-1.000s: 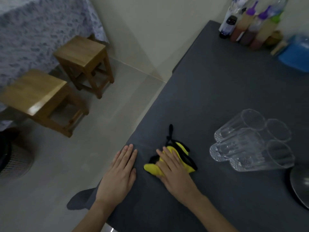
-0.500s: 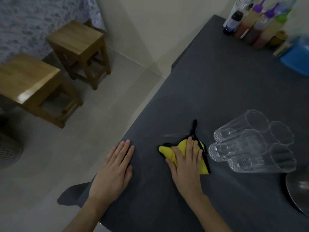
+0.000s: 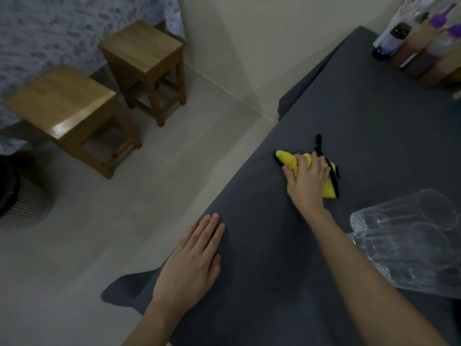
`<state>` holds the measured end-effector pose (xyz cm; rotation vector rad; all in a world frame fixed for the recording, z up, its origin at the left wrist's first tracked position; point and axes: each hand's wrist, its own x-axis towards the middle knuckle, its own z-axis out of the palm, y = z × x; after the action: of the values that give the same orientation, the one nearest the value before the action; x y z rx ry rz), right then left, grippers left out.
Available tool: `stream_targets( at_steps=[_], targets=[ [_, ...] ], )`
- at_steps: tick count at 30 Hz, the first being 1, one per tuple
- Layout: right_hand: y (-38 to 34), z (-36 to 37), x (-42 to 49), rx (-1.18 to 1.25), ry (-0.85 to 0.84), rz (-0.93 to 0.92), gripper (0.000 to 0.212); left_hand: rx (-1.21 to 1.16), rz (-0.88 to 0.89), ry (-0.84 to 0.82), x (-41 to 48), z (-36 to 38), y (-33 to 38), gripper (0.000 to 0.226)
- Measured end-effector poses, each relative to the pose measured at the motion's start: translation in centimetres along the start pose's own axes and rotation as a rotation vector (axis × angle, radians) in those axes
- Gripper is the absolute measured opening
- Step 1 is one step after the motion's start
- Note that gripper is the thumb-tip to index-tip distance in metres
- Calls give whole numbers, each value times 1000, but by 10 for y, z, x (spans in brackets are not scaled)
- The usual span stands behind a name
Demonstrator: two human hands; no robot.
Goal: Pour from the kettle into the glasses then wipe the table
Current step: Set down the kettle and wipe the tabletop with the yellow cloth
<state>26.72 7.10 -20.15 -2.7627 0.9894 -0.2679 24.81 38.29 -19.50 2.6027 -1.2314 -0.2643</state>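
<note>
A yellow cloth with black trim (image 3: 289, 159) lies bunched on the dark grey table (image 3: 369, 136). My right hand (image 3: 308, 179) presses down on the cloth, fingers spread over it, arm stretched forward. My left hand (image 3: 192, 263) rests flat on the table close to its left edge, holding nothing. Three clear ribbed glasses (image 3: 409, 240) stand together at the right, just beside my right forearm. The kettle is out of view.
Several sauce bottles (image 3: 419, 43) stand at the table's far right corner. Two wooden stools (image 3: 142, 63) and a basket (image 3: 22, 196) are on the tiled floor to the left. The table's left edge runs diagonally past my left hand.
My right hand has slid the yellow cloth forward, away from me and past the glasses. My left hand has stayed flat by the edge. The view has shifted left, losing the kettle.
</note>
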Motion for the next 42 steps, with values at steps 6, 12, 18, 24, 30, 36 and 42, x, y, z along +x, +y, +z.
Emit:
stream_targets(
  at_steps=[6, 12, 18, 24, 30, 36, 42],
  targets=[
    [-25, 8, 14, 33, 36, 39, 48, 13, -8, -5, -1, -1, 1, 57],
    [-88, 17, -47, 148, 47, -224, 42, 33, 5, -26, 0, -3, 1, 57],
    [-74, 4, -118, 164, -67, -470, 39, 30, 20, -29, 0, -2, -1, 57],
    [-17, -27, -198, 138, -117, -630, 31, 24, 32, -29, 0, 0, -3, 57],
    [59, -37, -242, 34, -130, -582, 31, 24, 18, -26, 0, 0, -2, 57],
    [32, -31, -220, 10, -50, -204, 40, 28, 15, -25, 0, 0, -2, 57],
    [-9, -10, -152, 28, -39, -167, 43, 31, 15, -20, 0, -2, 0, 57]
  ],
)
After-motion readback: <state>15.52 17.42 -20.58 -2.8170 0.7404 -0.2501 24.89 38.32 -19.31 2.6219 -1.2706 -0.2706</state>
